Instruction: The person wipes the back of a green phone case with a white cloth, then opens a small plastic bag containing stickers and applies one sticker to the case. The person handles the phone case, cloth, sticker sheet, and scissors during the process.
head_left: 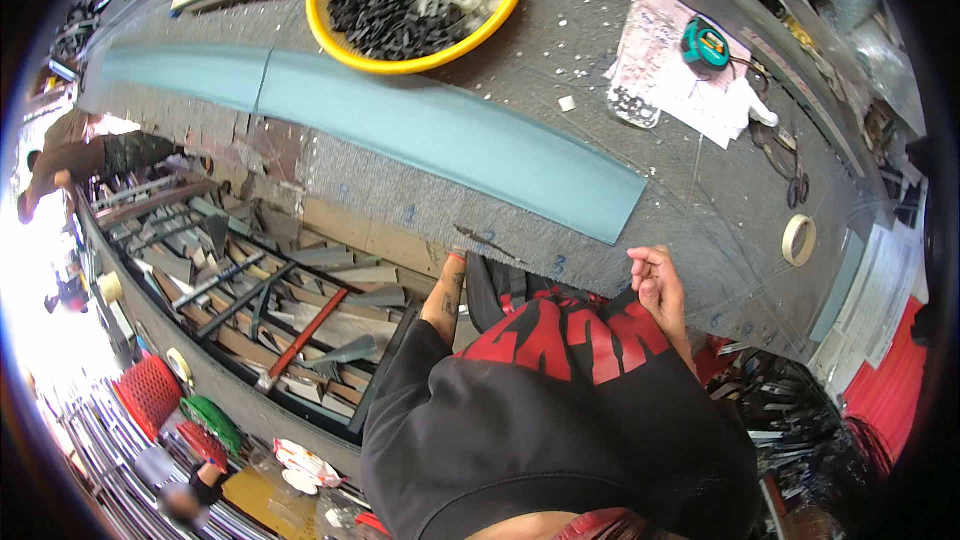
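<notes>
Across the grey carpeted workbench lies a long blue-grey flat strip (450, 140), with a dark seam line across its left part. My right hand (655, 285) is at the bench's near edge, just off the strip's right end. Its fingers are curled in, and whatever they may hold is hidden. My left forearm reaches down to the bench edge. Only a little of my left hand (457, 262) shows there, its fingers out of sight. A thin dark sliver (485, 240) lies on the bench edge close by.
Behind the strip stands a yellow-rimmed basin (420, 65) of small black and whitish pieces. At the right are a teal tape measure (706, 45) on paper, scissors (795, 175) and a tape roll (798, 240). Left of me, a framed bin (290, 340) holds offcuts. Another person (60, 165) is at far left.
</notes>
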`<state>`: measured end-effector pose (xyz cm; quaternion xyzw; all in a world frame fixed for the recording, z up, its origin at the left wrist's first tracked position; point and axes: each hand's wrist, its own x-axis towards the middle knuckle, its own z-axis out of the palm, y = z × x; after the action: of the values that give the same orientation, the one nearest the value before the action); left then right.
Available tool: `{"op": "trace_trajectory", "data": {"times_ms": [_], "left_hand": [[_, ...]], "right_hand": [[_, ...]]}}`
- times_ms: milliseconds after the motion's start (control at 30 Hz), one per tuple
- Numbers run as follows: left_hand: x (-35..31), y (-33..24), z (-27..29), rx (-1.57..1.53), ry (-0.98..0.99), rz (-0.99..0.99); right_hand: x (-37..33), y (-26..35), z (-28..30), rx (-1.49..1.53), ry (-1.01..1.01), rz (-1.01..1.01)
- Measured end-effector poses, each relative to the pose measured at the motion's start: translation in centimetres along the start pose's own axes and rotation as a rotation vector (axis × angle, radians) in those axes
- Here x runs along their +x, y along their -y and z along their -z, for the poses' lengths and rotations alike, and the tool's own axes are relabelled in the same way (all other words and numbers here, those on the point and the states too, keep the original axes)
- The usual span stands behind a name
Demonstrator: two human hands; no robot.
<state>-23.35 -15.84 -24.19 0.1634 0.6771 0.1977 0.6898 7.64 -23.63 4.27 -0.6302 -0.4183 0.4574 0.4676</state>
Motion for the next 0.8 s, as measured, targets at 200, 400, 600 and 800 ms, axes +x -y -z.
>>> {"op": "trace_trajectory", "data": {"times_ms": [200, 400, 600, 800], "left_hand": [[-2.8, -6.0, 1.9, -0.471, 0.039, -0.154], [-7.0, -9.7, 5.4, -0.771, 0.149, -0.212], [-3.0, -4.0, 7.5, -0.543, 0.265, 0.073], [-2.0, 4.8, 4.8, 0.243, 0.174, 0.210]], "right_hand": [[2.0, 0.8, -0.8, -0.097, 0.145, -0.010], [3.0, 1.0, -2.2, -0.195, 0.278, -0.020], [3.0, 1.3, -2.7, -0.254, 0.323, -0.025], [3.0, 1.2, -2.4, -0.295, 0.285, 0.037]]}}
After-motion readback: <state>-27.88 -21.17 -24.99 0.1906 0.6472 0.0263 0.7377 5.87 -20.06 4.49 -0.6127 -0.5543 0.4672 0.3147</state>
